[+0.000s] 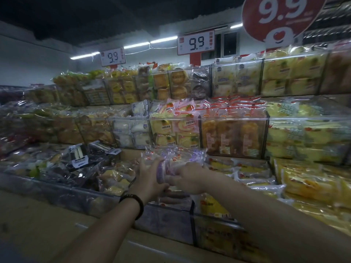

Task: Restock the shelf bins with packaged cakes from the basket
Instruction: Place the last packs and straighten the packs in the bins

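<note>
Holding a bundle of purple-wrapped packaged cakes (pixel 175 155) between them, the left hand (pixel 150 173) and the right hand (pixel 187 177) each had fingers curled round the packs, which hung just above a clear front bin (pixel 165 215) on the lowest tier of the shelf. The step looked like setting this bundle down into that bin. Done well, both hands would lower together and keep the slippery wrappers squeezed as one stack. The packs would need to stay inside the dark divider (pixel 192 209) so none slid across into the bin of yellow cakes (pixel 214 205) on the right. What already lay in the front bin was mostly hidden by the hands. To its left a bin held pale yellow cakes (pixel 114 180). On the tier behind, one bin held white cakes (pixel 131 130), the next strawberry-labelled rolls (pixel 175 128), the next orange-brown cakes (pixel 233 136). The basket was not in view.
</note>
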